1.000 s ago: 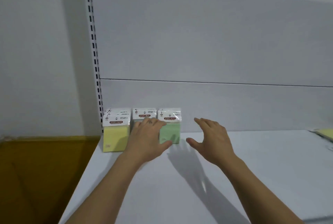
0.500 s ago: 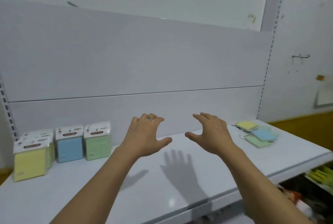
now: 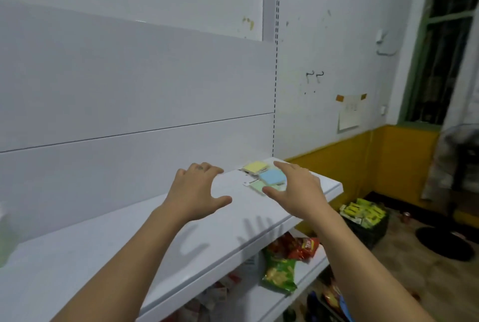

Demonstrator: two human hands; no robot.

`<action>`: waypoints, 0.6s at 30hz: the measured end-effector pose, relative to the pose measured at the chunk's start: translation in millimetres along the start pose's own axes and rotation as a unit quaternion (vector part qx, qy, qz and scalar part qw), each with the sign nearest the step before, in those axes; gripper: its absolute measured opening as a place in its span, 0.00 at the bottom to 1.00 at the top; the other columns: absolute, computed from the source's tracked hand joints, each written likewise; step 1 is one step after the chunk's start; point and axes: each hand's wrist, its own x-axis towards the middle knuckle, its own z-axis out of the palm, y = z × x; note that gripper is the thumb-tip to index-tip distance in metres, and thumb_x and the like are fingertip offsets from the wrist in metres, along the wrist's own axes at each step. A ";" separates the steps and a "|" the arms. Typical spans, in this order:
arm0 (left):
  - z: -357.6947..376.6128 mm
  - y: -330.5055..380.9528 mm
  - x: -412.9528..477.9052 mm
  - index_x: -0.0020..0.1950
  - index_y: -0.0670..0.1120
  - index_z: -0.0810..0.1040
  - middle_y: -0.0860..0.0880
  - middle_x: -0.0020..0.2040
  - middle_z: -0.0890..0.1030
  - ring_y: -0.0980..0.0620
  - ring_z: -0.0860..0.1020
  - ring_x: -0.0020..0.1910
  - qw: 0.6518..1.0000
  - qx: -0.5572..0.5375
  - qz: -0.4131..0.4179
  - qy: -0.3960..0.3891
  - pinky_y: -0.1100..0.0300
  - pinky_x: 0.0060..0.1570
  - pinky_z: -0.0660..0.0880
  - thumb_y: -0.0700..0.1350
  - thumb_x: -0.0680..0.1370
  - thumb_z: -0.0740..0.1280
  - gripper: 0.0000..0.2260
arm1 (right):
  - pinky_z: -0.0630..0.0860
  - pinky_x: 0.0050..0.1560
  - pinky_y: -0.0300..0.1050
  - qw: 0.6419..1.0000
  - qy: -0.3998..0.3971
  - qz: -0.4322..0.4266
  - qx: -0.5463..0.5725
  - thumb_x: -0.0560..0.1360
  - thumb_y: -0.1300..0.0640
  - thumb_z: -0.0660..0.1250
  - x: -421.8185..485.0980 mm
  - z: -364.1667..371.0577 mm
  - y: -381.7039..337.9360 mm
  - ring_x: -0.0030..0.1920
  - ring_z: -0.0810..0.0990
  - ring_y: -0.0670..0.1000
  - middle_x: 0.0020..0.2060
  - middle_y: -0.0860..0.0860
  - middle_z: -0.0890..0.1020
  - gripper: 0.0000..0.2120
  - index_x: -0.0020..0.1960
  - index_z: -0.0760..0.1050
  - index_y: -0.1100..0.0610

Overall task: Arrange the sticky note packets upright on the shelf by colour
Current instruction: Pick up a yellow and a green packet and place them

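Packets, three of them, lie flat at the shelf's point(image 3: 145, 249) far right corner: one yellow point(image 3: 255, 166), one blue point(image 3: 272, 176), one green point(image 3: 259, 187). The right hand point(image 3: 298, 192) hangs over the blue and green ones, fingers spread apart, holding nothing. The left hand point(image 3: 194, 192) floats nearby, also spread and empty. Two snack bags point(image 3: 280, 270) sit on the lower shelf.

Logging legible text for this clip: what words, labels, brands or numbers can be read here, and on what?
None can be read.
Flat sticky note packets: white label ends, print too small.
Red snack bag: logo blurred.
Green snack bag: print blurred.
Paper on the wall: faint marks, unreadable.
Yellow boxes in the crate: dark print, blurred.
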 end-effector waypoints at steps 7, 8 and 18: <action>32.0 45.7 35.2 0.71 0.55 0.65 0.52 0.70 0.69 0.50 0.65 0.69 0.999 -0.022 0.032 -0.022 0.51 0.66 0.62 0.65 0.72 0.63 0.30 | 0.61 0.69 0.56 0.995 0.021 0.099 -0.017 0.73 0.36 0.64 -11.2 -21.2 73.4 0.72 0.64 0.54 0.73 0.47 0.66 0.35 0.75 0.59 0.45; 36.1 49.6 40.4 0.71 0.55 0.66 0.52 0.70 0.69 0.50 0.65 0.69 0.999 -0.025 0.037 -0.021 0.51 0.66 0.62 0.65 0.72 0.63 0.30 | 0.61 0.69 0.56 0.994 0.023 0.109 -0.021 0.73 0.35 0.64 -10.7 -22.2 80.0 0.71 0.64 0.54 0.73 0.47 0.66 0.35 0.75 0.58 0.45; 87.9 47.5 104.8 0.70 0.55 0.67 0.51 0.69 0.70 0.49 0.67 0.67 0.995 -0.073 0.049 -0.037 0.50 0.63 0.64 0.65 0.73 0.63 0.28 | 0.60 0.70 0.56 0.989 0.015 0.143 -0.044 0.73 0.35 0.64 26.8 -2.3 107.8 0.71 0.64 0.54 0.73 0.48 0.65 0.35 0.75 0.59 0.46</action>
